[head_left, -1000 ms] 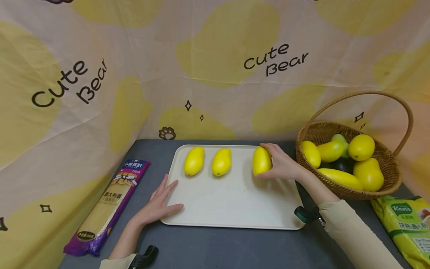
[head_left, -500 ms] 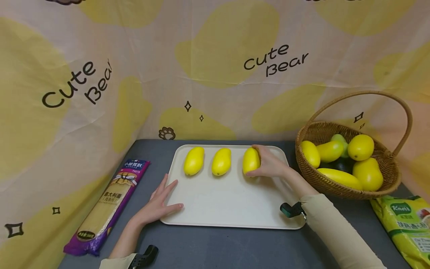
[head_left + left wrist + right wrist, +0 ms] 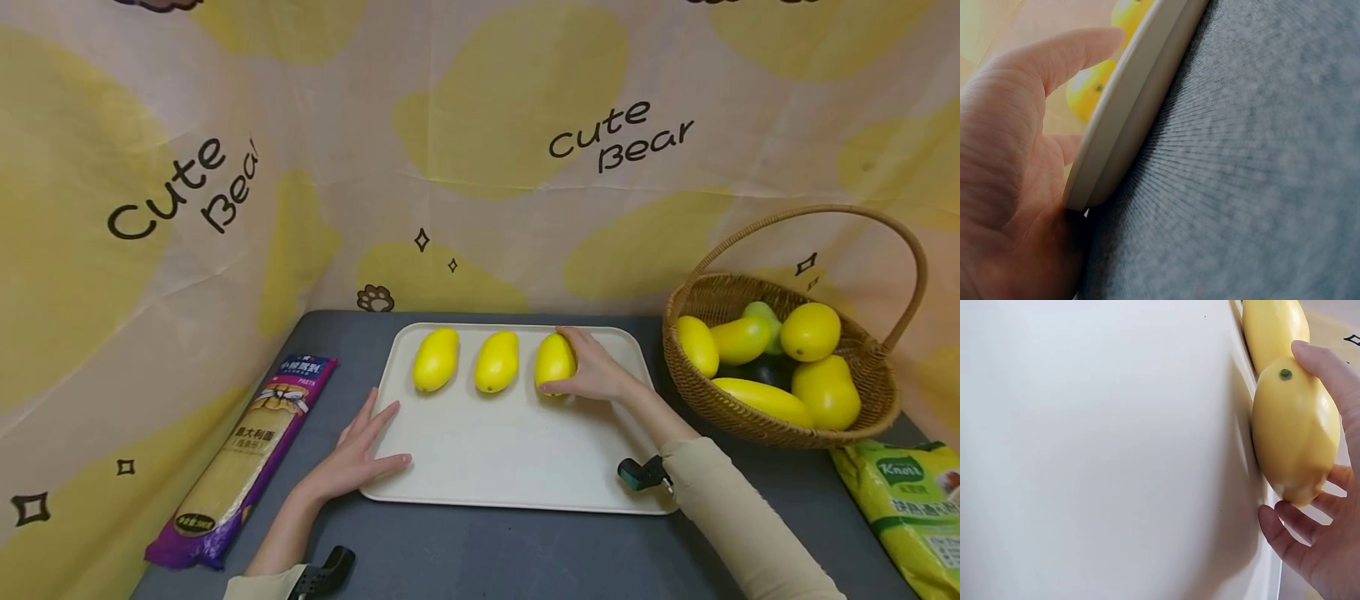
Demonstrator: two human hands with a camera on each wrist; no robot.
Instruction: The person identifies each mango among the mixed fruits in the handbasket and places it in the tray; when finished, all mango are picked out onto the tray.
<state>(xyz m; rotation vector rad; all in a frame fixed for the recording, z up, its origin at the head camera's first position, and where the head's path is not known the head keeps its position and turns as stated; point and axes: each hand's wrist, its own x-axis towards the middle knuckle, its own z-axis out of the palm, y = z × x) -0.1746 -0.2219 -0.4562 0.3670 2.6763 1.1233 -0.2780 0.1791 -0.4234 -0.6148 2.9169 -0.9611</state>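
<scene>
My right hand [image 3: 596, 369] holds a yellow mango [image 3: 554, 363] near the back right of the cream tray [image 3: 510, 458]. In the right wrist view the thumb lies at the stem end of this mango [image 3: 1294, 434], with fingers at its other end. To its left, a second mango [image 3: 497, 361] and a third mango [image 3: 436, 359] lie in a row on the tray, slightly apart. My left hand [image 3: 352, 460] rests at the tray's left edge with fingers spread, the thumb over the rim. The left wrist view has the tray's edge [image 3: 1125, 94] against that palm.
A wicker basket [image 3: 780, 437] with several yellow fruits and a dark one stands right of the tray. In front of it lies a yellow-green Knorr bag [image 3: 903, 508]. A purple pasta packet [image 3: 243, 458] is at the left of the grey table [image 3: 480, 550]. Printed cloth [image 3: 487, 167] hangs behind.
My right hand has moved left with the mango, bringing it nearer to the middle one; the last half second brought only a small shift. My left hand has stayed at the tray's edge.
</scene>
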